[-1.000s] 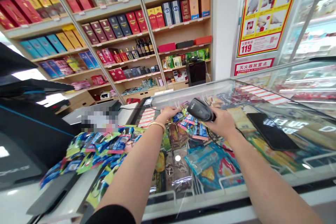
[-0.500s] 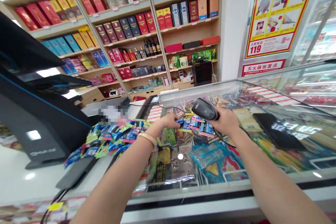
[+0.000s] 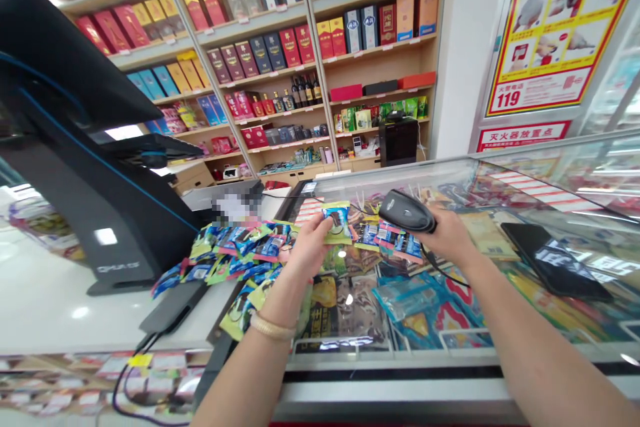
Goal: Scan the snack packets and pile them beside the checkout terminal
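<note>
My left hand [image 3: 306, 250] is lifted above the glass counter [image 3: 450, 173] and pinches a small yellow-green snack packet [image 3: 337, 222] by its edge, the packet facing me. My right hand [image 3: 450, 238] grips a black barcode scanner [image 3: 406, 211], its head pointing left at the packet from a short distance. Its cable [image 3: 440, 270] trails down under my wrist. A row of small blue packets [image 3: 385, 238] lies on the glass just below the scanner. A heap of blue and green packets [image 3: 235, 250] lies to the left of my left hand.
A black till screen on a stand [image 3: 90, 173] rises at the left, with cables [image 3: 135, 373] running off the white counter. A dark phone [image 3: 555, 260] lies on the glass at right. Shelves of boxed goods [image 3: 280, 53] fill the back wall. Packaged goods show under the glass.
My left hand has picked one yellow-green packet off the pile and raised it in front of the scanner. The right hand with the scanner stayed roughly in place. The view swung left.
</note>
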### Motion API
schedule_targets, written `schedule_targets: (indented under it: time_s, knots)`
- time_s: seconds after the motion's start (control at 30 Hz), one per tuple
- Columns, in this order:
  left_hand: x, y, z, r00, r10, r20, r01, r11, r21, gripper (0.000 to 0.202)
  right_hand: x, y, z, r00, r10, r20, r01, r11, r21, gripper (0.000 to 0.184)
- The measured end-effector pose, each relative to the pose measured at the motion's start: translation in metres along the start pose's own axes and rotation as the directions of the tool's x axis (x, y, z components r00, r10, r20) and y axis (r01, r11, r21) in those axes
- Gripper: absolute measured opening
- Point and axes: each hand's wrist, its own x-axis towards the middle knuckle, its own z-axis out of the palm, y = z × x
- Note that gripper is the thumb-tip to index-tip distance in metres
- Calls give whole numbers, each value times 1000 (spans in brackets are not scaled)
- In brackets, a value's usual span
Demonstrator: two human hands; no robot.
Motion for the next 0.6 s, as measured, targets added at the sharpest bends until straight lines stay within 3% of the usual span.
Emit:
schedule_targets:
  time_s: [0.07,0.17,0.3,0.4,0.6]
  knots:
    - [-9,1,0,991,-126,-41,111,957,-267,13,0,-5,-1,999,-19,40,18,999,34,18]
    - [-17,3,-1,958,-274,88,276,788,-550,16,-1,-14,-1,994,-64,92,53,992,112,19]
    - [-25,1,-5,922,-263,284,386,589,-710,46,-3,-31,-1,981,-135,142,100,969,226,25]
    - [-28,-3,-6,919,-242,312,395,582,-711,56,-4,-44,-1,972,-154,175,105,960,260,27]
    - [-26,-10,0,929,-282,239,370,698,-613,44,-7,-61,-2,952,-172,253,109,963,245,22]
